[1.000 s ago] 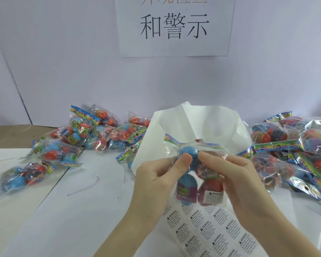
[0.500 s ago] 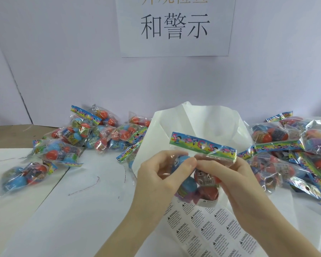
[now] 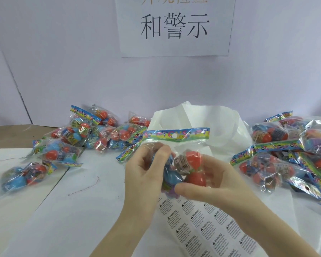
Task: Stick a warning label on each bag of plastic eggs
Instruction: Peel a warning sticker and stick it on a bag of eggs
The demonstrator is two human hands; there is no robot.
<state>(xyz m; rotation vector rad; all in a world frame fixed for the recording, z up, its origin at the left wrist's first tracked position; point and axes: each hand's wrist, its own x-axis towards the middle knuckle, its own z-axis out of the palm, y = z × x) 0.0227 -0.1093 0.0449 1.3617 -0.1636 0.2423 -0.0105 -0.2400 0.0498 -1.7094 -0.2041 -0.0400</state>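
The bag of plastic eggs (image 3: 176, 154) is held upright above the label sheet (image 3: 202, 223), between both hands, with its printed header strip (image 3: 176, 135) uppermost and level. The left hand (image 3: 146, 173) is curled round the left side of the bag, with the fingers bent over the clear film near a blue egg (image 3: 171, 177). The right hand (image 3: 211, 180) is cupped round the lower right side, with the thumb pressed across the front beneath a red egg (image 3: 195, 179). No applied warning label can be made out on the face that is shown.

The label sheet lies flat on the table (image 3: 54, 219), directly below the bag, with rows of printed warning labels exposed. A heap of bags (image 3: 78, 141) is stacked to the left, and another heap (image 3: 289, 153) to the right; which heap is finished cannot be told.

Probable faults from this position:

- Wrinkled adhesion. The film is loose and creased over rounded eggs, so a label pressed there is likely to bridge or fold.
- Slippage. The film is glossy, and the eggs may shift inside it if either grip is relaxed.
- Label tearing or curling, should a label be peeled one-handed while the sheet is not held down.
- Mixing. Both heaps are near, so a bag may be set on the wrong one.
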